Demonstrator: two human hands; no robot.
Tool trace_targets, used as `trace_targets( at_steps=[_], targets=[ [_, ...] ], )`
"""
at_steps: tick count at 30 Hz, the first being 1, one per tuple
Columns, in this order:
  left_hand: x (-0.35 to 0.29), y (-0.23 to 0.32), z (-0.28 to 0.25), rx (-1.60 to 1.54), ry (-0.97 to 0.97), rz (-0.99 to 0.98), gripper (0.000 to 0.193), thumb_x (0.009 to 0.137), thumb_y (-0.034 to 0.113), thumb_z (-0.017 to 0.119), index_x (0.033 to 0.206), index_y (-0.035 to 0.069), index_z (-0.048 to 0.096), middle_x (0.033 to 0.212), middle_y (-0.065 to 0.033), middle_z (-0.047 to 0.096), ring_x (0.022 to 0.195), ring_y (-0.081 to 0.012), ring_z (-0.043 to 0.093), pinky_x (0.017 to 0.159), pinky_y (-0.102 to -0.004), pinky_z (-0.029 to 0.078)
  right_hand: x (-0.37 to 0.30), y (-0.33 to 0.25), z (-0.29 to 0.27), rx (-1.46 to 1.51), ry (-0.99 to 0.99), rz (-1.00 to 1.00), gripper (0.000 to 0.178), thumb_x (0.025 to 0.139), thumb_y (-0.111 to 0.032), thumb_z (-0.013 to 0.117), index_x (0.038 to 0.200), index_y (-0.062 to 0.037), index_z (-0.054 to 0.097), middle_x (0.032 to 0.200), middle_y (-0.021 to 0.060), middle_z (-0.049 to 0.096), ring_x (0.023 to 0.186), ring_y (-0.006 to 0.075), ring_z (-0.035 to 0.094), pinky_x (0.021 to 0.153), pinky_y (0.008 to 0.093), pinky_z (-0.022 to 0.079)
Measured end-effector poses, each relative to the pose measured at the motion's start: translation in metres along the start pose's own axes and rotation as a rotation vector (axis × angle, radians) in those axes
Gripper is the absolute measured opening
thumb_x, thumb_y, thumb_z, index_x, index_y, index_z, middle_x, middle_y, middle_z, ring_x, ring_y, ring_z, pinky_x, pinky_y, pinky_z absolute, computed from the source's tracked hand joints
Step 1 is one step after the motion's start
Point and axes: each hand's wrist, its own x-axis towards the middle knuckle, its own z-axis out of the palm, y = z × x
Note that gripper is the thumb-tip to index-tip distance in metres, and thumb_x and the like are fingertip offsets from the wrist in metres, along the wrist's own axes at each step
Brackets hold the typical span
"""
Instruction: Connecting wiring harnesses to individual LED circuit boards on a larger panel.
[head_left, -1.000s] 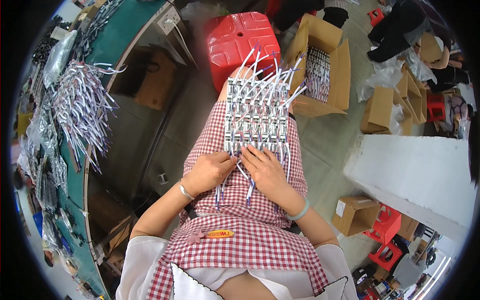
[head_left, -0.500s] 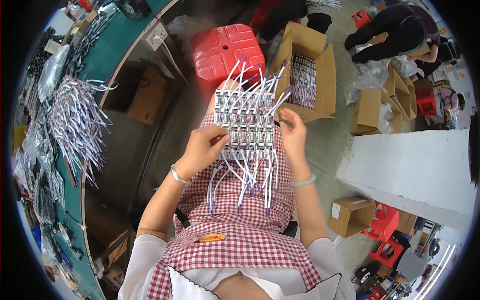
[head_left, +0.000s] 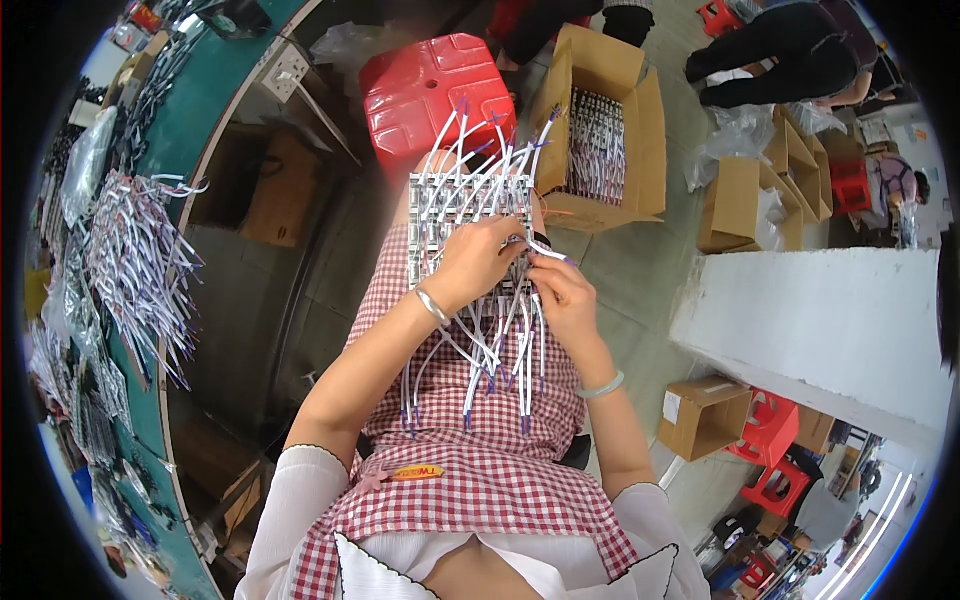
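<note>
A flat block of several small circuit modules (head_left: 428,208) lies across my lap, with white wires tipped in purple sticking out at its far and near ends. My left hand (head_left: 472,262) reaches over the block, its fingers pinched at the right edge on a white wire (head_left: 548,251) that points off to the right. Just below that wire, my right hand (head_left: 566,300) is closed, thumb and forefinger together at the same edge. Whatever lies between the right fingertips is too small to make out. My left hand covers the middle of the block.
Beyond my knees stands a red plastic stool (head_left: 435,95). An open cardboard box (head_left: 645,165) full of similar modules sits right of it. On the green bench (head_left: 215,75) at left lies a heap of white wires (head_left: 145,270). A person (head_left: 800,50) bends over at far right.
My left hand has moved right across the block to its right edge. The right hand has come in and down toward it, its fingers now closed. The view has shifted slightly.
</note>
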Motion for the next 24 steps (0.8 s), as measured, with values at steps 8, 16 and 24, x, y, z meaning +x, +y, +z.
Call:
trace_targets(
  at_steps=[8,16,24],
  targets=[
    [-0.017,-0.004,-0.007,0.164,-0.15,0.238,0.011,0.084,0.015,0.067,0.09,0.007,0.064,0.081,-0.0116,0.064,0.071,-0.0316,0.065,0.063,-0.0418,0.053,0.011,-0.003,-0.006,-0.005,-0.046,-0.034,0.018,0.088,0.003,0.064,0.104,0.0013,0.07,0.108,0.0139,0.07,0.096,0.0282,0.068,0.083,0.035,0.055],
    [-0.027,-0.002,0.018,0.111,-0.121,0.026,0.023,0.086,0.016,0.063,0.104,0.007,0.053,0.08,-0.0144,0.063,0.075,-0.035,0.066,0.063,-0.0442,0.054,0.025,0.001,0.003,-0.112,-0.045,0.039,0.018,0.086,-0.004,0.065,0.104,-0.0005,0.069,0.102,0.0145,0.064,0.09,0.0329,0.065,0.079,0.0391,0.052],
    [-0.026,-0.005,0.022,0.267,-0.102,0.26,0.019,0.088,0.015,0.058,0.099,0.0,0.055,0.086,-0.0134,0.061,0.079,-0.0309,0.068,0.063,-0.0418,0.054,0.043,-0.015,-0.005,-0.05,-0.186,0.263,0.014,0.08,0.0,0.07,0.094,0.0014,0.071,0.095,0.0131,0.066,0.082,0.0306,0.065,0.073,0.0379,0.052]
  ],
)
